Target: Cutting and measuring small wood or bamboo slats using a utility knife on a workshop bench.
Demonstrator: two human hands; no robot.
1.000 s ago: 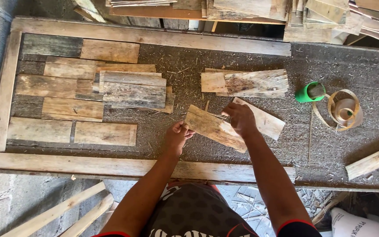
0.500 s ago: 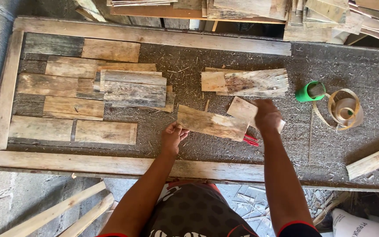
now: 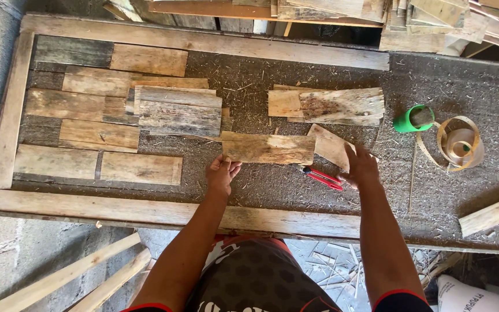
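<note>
While the left hand [image 3: 222, 173] pinches the plank [image 3: 268, 148] by its near-left corner, the right hand [image 3: 360, 167] (fingers loosely spread) rests beside the plank on the red cutter [image 3: 322, 177].

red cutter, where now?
Head view, right of centre: the red cutter lies on the board, beside the right hand and below the plank.

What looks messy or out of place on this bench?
Sawdust and wood splinters litter the bench top. Some weathered boards lie stacked unevenly over the neat rows at the left. A curled strip of banding sprawls loose beside the green roll.
</note>
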